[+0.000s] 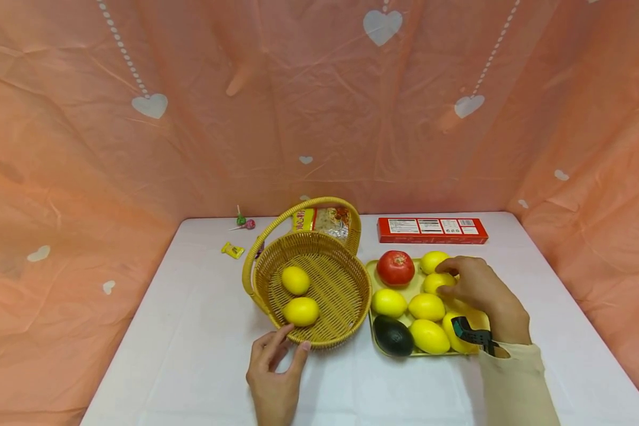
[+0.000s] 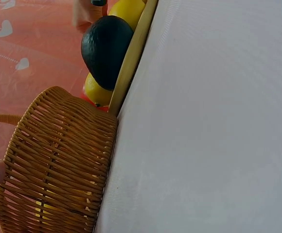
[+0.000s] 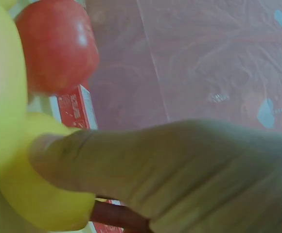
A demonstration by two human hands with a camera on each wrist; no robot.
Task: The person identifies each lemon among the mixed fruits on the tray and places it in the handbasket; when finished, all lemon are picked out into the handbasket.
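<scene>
Right hand [image 1: 479, 290] grips lemon [image 1: 438, 283]; left hand [image 1: 274, 378] steadies basket [image 1: 319, 340].

A yellow lemon [image 1: 438, 282] lay in the yellow tray [image 1: 374, 275], beside the tomato. The round wicker basket [image 1: 346, 307] stood upright, touching the tray, and held two lemons.

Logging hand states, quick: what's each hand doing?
Left hand: open, fingers touching the basket rim.
Right hand: fingers curled on a lemon in the tray.
</scene>
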